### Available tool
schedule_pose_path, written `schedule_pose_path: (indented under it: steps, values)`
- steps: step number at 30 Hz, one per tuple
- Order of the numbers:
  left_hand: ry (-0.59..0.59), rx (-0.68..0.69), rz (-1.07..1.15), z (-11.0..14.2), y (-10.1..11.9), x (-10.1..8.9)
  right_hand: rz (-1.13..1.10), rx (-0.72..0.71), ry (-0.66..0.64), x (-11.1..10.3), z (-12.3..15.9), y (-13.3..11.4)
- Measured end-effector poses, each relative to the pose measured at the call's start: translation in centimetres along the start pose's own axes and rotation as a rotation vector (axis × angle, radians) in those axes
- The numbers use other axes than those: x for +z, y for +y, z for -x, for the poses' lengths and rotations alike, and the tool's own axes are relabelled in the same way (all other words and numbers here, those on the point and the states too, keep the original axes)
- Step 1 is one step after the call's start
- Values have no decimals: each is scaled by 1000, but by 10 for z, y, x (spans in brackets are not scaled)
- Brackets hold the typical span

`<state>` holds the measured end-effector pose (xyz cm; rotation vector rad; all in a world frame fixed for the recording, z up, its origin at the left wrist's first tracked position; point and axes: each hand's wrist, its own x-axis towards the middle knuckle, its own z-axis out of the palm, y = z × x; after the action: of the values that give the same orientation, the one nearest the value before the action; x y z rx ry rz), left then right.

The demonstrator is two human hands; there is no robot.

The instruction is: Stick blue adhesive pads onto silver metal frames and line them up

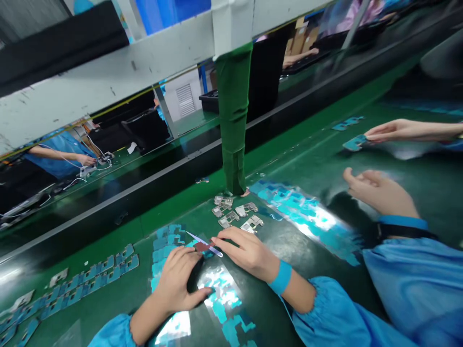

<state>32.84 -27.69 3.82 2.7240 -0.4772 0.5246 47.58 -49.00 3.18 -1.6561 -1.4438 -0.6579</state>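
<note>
My right hand (249, 251) pinches a slim pale pointed tool (196, 237), its sharp end aimed up and left and its rounded end beside my fingertips. Whether it is a blade or tweezers I cannot tell. Just below the tool lies a small dark red piece (201, 246) on a blue circuit board, partly covered by my hands. My left hand (177, 279) rests with fingers stretched and thumb apart, its fingertips at the edge of that piece. Under and around it are rows of glossy blue boards (223, 294). Several metal-shielded boards (228, 219) lie beyond my right hand.
A green-wrapped post (235, 120) rises behind the boards, under a white beam (170, 53). Blue boards (97, 274) line the left side; more (307, 212) lie at right. A co-worker's hands (383, 190) work there, one holding a blue board (354, 143).
</note>
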Motion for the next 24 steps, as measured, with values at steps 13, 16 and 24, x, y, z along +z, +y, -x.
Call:
schedule_pose_path:
  steps: [13, 16, 24]
  values:
    - [-156, -784, -119, -199, -18, 82, 94, 317, 412, -12, 0, 20]
    - [-98, -832, -53, -209, -13, 88, 104, 448, 510, -15, 4, 32]
    - [119, -706, 774, -125, 8, 51, -573, 959, 643, 1, 1, 41]
